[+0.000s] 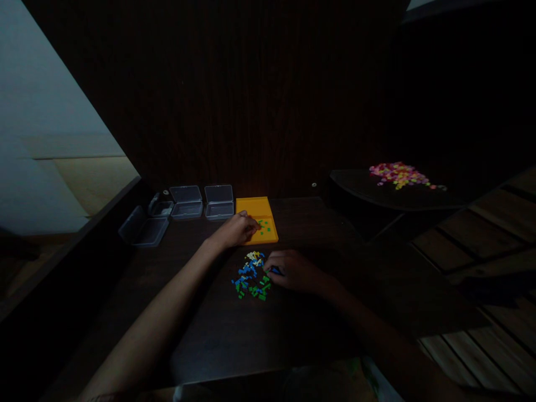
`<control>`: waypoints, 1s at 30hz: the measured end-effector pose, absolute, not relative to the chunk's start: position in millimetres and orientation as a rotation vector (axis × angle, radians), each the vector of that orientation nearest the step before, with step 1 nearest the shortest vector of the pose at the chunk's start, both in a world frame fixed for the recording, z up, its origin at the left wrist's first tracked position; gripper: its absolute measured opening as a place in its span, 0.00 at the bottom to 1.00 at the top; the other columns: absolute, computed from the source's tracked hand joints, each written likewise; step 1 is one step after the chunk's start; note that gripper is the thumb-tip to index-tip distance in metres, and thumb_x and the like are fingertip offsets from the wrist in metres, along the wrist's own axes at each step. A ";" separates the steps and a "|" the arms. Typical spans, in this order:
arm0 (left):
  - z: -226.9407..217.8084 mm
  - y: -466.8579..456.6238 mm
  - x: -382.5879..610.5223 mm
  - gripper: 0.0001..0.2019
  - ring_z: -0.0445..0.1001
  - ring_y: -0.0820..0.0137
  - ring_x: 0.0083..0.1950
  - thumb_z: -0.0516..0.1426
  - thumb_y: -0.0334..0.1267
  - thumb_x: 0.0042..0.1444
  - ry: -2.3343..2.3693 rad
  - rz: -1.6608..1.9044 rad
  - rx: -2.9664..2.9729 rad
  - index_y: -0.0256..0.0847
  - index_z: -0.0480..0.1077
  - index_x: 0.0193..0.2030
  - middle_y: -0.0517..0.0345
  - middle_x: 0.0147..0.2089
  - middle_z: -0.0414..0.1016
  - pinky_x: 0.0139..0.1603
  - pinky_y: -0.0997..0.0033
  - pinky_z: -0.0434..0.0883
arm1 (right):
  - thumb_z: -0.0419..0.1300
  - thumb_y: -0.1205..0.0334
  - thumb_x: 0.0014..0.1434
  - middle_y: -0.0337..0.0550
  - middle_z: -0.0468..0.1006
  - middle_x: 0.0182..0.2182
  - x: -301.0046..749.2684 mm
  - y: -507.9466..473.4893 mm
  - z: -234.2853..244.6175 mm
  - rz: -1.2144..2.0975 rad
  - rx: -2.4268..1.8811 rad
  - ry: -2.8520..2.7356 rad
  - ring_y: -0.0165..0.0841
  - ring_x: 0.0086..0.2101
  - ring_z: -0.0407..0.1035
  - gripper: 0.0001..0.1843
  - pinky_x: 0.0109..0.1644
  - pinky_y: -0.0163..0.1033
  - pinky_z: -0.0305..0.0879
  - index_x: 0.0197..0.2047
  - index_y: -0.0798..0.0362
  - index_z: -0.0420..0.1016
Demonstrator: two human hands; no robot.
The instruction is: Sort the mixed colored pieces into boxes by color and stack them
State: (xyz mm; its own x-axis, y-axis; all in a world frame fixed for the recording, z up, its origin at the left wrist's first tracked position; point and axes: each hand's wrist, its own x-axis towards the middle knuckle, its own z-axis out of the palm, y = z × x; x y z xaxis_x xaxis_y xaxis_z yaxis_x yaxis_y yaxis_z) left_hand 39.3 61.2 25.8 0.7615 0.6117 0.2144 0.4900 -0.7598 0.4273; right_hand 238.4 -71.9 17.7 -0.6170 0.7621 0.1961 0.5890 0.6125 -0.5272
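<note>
My left hand [240, 228] rests over the left side of an open yellow box [273, 238]. Its fingertips are pinched together beside several small green blocks [263, 226] lying in the box; what the pinch holds, if anything, is too small to make out. On the dark tabletop in front of the box lies a loose pile of tiny building blocks [248, 272], whitish and yellow at the far end, blue in the middle, green nearest me. My right hand [291, 270] is curled at the pile's right edge. Something dark blue shows between its fingers, its kind unclear.
Several clear plastic boxes with raised lids, one of them here [187, 210], line the back left of the table. A heap of pink and yellow small pieces [400, 174] sits on a dark curved shelf [355, 181] at right. A dark wooden panel [251, 111] rises behind.
</note>
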 end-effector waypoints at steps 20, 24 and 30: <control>31.8 54.3 45.7 0.10 0.71 0.64 0.45 0.54 0.28 0.60 0.803 0.313 2.868 0.38 0.76 0.43 0.50 0.40 0.78 0.43 0.69 0.70 | 0.60 0.69 0.59 0.42 0.78 0.37 239.2 -72.0 15.7 0.542 -1.117 -2.482 0.31 0.36 0.72 0.06 0.40 0.34 0.63 0.39 0.53 0.77; 34.8 51.6 46.5 0.10 0.72 0.65 0.44 0.54 0.28 0.60 0.855 0.307 2.845 0.39 0.76 0.42 0.50 0.40 0.79 0.43 0.71 0.70 | 0.59 0.68 0.60 0.42 0.78 0.37 238.7 -72.0 14.9 0.539 -1.122 -2.482 0.31 0.36 0.72 0.07 0.41 0.34 0.63 0.40 0.53 0.77; 32.3 52.7 46.4 0.10 0.73 0.63 0.46 0.55 0.28 0.59 0.885 0.286 2.854 0.39 0.77 0.43 0.50 0.40 0.79 0.43 0.69 0.70 | 0.59 0.68 0.60 0.42 0.78 0.37 236.7 -73.0 16.7 0.503 -1.168 -2.481 0.31 0.36 0.72 0.07 0.40 0.34 0.62 0.41 0.52 0.77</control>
State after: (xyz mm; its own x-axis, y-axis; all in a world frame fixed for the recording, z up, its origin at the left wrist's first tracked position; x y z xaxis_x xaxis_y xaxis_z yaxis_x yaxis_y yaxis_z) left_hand 46.4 52.7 32.3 0.8088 0.5713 0.1393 0.5448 -0.8172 0.1882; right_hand 236.7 -73.0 16.7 -0.5983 0.7848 0.1616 0.6599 0.5970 -0.4563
